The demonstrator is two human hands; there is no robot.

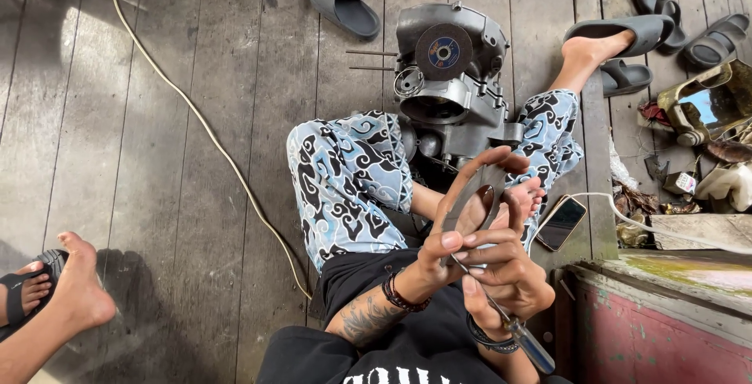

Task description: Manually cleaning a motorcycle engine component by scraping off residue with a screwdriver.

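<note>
My left hand point(458, 227) holds a flat grey ring-shaped metal gasket or plate point(479, 188) up in front of me, fingers wrapped around its edge. My right hand point(505, 278) grips a screwdriver with a clear handle point(529, 343), its shaft pointing up at the plate. Both hands touch each other just above my lap. Beyond them, between my patterned trouser legs point(345, 180), a grey engine block point(450, 79) stands on the wooden floor with a dark round grinding disc point(443, 51) lying on top.
A phone point(562, 223) with a white cable lies by my right foot. Several grey sandals point(343, 4) are scattered on the planks. A cream cable point(196, 118) crosses the floor. Another person's feet point(70, 290) sit at lower left. A red-painted box point(666, 321) stands at right.
</note>
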